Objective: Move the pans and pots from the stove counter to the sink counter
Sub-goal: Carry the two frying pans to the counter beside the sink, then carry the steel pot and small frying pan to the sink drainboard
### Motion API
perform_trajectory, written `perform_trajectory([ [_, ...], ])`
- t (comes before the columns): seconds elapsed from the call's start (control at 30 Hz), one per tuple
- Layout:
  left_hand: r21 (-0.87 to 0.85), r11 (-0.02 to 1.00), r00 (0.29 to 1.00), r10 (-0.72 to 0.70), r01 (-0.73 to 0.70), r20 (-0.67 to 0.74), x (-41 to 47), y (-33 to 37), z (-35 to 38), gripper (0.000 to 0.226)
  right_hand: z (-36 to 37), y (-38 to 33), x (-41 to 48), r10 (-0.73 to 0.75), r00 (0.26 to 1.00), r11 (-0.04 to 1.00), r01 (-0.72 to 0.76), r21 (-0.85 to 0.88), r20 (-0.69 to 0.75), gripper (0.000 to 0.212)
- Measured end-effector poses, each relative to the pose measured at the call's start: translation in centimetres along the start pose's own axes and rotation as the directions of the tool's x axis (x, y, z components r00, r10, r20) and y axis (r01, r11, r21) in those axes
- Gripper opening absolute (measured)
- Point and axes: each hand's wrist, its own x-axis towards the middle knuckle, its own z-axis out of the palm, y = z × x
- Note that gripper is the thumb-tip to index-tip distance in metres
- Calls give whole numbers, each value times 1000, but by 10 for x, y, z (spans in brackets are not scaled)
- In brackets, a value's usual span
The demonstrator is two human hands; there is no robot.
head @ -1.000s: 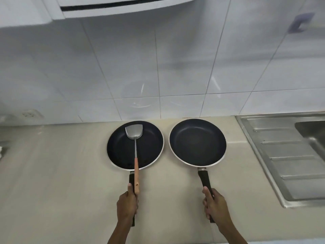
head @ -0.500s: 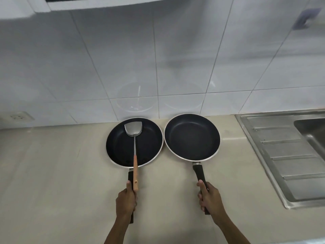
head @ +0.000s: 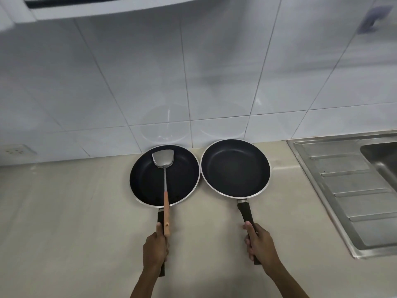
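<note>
Both pans on counter left of sink, handles pointing toward person. Left hand clenches left pan handle; spatula lies lengthwise inside. Right hand clenches right pan handle.

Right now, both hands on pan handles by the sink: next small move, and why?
Probably let go of both handles. The left pan, with the spatula lying in it, and the right pan look set down on the counter beside the sink drainboard. The left hand and right hand are wrapped around the handles, so release is likely what remains.
</note>
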Motion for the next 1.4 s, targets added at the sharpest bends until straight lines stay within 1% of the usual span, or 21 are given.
perform_trajectory([
  [0.23, -49, 999, 999, -22, 24, 44, 6, 0, 0, 70, 0, -4, -1, 9, 1000, 999, -9, -31, 6, 42],
  [0.43, -86, 995, 996, -34, 42, 87, 11, -4, -1, 72, -1, -5, 1, 20, 1000, 997, -19, -72, 14, 40],
  [0.6, -146, 988, 993, -38, 55, 116, 6, -10, -5, 70, -3, -8, -1, 42, 999, 991, -42, -130, 1, 46],
  [0.67, -148, 988, 995, -34, 48, 91, -6, -18, -7, 73, -4, -7, -7, 48, 999, 990, -48, -130, -8, 49],
  [0.73, -150, 988, 999, -27, 32, 30, -24, -29, -7, 75, -8, -2, -16, 54, 999, 992, -54, -110, 3, 51],
  [0.93, -186, 983, 987, -25, -5, -157, -106, -66, 4, 76, -36, 24, -65, 62, 986, 994, -48, -98, 152, 48],
  [1.0, -149, 988, 986, 5, -30, -168, -141, -73, 15, 76, -53, 37, -83, 24, 978, 992, 1, -125, 205, 39],
  [1.07, -62, 996, 986, 55, -65, -159, -184, -79, 37, 77, -82, 55, -106, -52, 964, 968, 113, -225, 260, 29],
  [1.1, -7, 995, 984, 97, -99, -147, -208, -82, 52, 75, -99, 65, -119, -106, 952, 933, 196, -303, 287, 26],
  [1.13, 44, 988, 982, 149, -145, -118, -232, -85, 69, 72, -119, 78, -132, -172, 934, 872, 292, -392, 314, 25],
  [1.17, 111, 973, 975, 209, -201, -73, -253, -87, 85, 66, -138, 90, -144, -234, 912, 789, 381, -482, 338, 24],
  [1.2, 214, 935, 957, 292, -284, -6, -277, -87, 105, 60, -162, 104, -158, -285, 891, 697, 445, -563, 352, 25],
  [1.23, 332, 860, 920, 385, -387, 75, -300, -87, 127, 56, -187, 116, -170, -329, 872, 607, 489, -626, 362, 28],
  [1.27, 419, 760, 865, 474, -497, 166, -323, -86, 151, 54, -214, 129, -180, -360, 857, 532, 513, -674, 368, 32],
  [1.3, 457, 656, 795, 552, -601, 252, -346, -82, 175, 50, -244, 142, -191, -396, 844, 470, 525, -710, 362, 35],
  [1.37, 451, 467, 637, 672, -761, 378, -383, -70, 222, 36, -298, 162, -208, -496, 808, 365, 526, -768, 317, 35],
  [1.4, 438, 388, 567, 707, -811, 423, -402, -63, 248, 31, -328, 172, -216, -542, 793, 327, 504, -799, 278, 35],
])
